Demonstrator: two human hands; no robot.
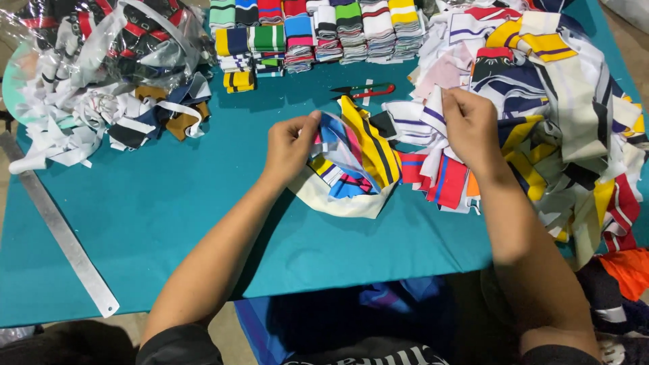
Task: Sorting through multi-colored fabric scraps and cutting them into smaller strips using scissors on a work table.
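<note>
My left hand (289, 145) pinches the edge of a small bundle of striped fabric pieces (351, 169) in yellow, blue, pink and cream, lying on the teal table cover (169, 203). My right hand (470, 125) grips a white piece with purple stripes (422, 118) at the edge of a big loose heap of striped fabric scraps (561, 115) on the right. Red-and-blue striped pieces (443, 179) lie between the two hands.
Small thread snips with red handles (365, 89) lie just beyond the hands. Folded striped stacks (318, 34) line the far edge. A clear plastic bag and fabric offcuts (115, 88) sit far left. A long metal ruler (61, 233) lies along the left edge.
</note>
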